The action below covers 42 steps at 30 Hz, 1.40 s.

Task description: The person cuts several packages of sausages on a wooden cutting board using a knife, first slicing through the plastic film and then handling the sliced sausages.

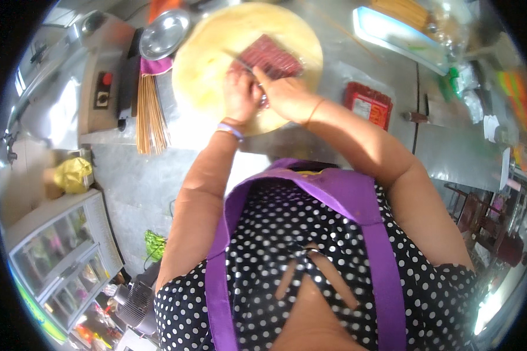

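A plastic-wrapped pack of dark red, ridged meat lies on a round, yellowish chopping board. My right hand grips a knife, its index finger stretched along the blade. The thin blade slants over the left end of the pack, blurred, and the handle is mostly covered by my fingers. My left hand is curled at the pack's near left corner, right beside the blade, holding it. Between the hands a small shiny red bit shows, too blurred to name.
Right of the board lies another red pack with a printed label. A steel bowl and a bundle of thin wooden sticks sit to the left. Further left stands a metal appliance with a red knob. A lit tray-like box is at upper right.
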Each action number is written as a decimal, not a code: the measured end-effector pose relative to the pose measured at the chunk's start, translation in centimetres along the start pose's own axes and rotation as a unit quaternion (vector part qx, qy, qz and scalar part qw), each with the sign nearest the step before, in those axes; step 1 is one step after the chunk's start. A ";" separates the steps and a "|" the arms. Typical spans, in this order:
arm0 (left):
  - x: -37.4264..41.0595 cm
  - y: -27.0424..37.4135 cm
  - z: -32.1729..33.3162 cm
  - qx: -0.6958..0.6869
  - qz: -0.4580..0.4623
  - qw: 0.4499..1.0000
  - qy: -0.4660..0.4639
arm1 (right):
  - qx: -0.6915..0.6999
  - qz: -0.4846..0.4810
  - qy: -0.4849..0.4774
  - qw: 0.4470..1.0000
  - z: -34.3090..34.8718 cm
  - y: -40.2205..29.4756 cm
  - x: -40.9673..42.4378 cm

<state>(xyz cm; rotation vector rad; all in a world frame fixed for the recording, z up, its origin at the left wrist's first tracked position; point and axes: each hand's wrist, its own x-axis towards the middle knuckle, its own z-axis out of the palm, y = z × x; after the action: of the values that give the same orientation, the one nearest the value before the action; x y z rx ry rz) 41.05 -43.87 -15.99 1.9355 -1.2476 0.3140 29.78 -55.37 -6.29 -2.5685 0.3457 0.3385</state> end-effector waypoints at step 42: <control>-0.5 -1.3 -0.2 -0.045 -0.008 0.999 -0.030 | -0.021 0.141 -0.052 0.988 -0.3 -1.4 -9.5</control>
<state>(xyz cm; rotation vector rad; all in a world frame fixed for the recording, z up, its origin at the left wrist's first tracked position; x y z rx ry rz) 41.98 -43.19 -16.80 1.8896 -1.2622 0.1893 21.40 -52.74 -2.49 -2.5312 0.6720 0.5846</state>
